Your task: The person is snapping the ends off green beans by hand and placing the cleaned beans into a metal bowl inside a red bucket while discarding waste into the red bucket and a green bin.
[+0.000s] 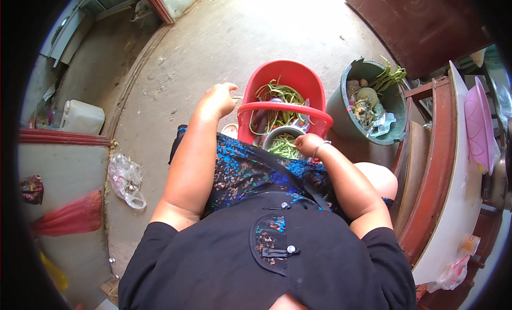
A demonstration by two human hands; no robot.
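Observation:
My left hand is raised to the left of a red plastic basket, fingers drawn together, a tiny pale thing at their tips that I cannot make out. Long green beans lie in the basket, with a dark purple eggplant beside them. At my lap is a grey pot holding short pieces of green bean. My right hand, a bracelet on its wrist, is closed at the pot's right rim. What its fingers hold, if anything, is hidden.
A big green bucket of vegetable scraps stands to the right, near a red-brown wooden frame. A small round container sits left of the basket. A clear plastic bag lies on the concrete floor at left.

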